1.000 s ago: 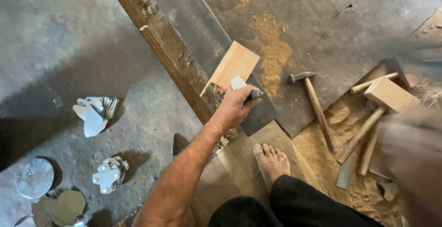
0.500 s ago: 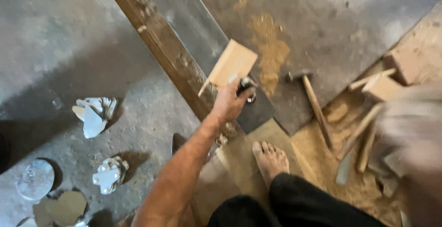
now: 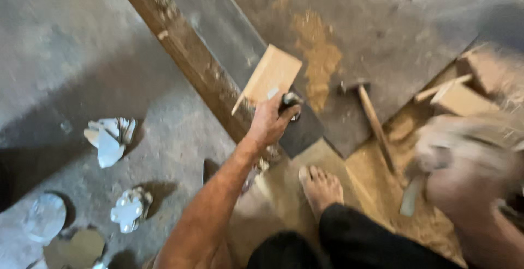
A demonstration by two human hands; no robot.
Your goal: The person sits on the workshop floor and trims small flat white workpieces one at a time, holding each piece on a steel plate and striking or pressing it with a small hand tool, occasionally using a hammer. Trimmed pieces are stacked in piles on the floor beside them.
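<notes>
While your left hand (image 3: 268, 122) is gripping a small dark tool (image 3: 289, 103) against the pale wooden block (image 3: 271, 75) beside the long plank (image 3: 180, 50), your right hand (image 3: 464, 160) is blurring near the hammer (image 3: 371, 113); I cannot tell its grip.

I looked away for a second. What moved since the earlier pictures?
The left hand slid a little further up the long beam, keeping its grip on the small dark tool by the flat wood piece. The blurred right hand swung lower. The hammer and bare foot stayed put.
</notes>
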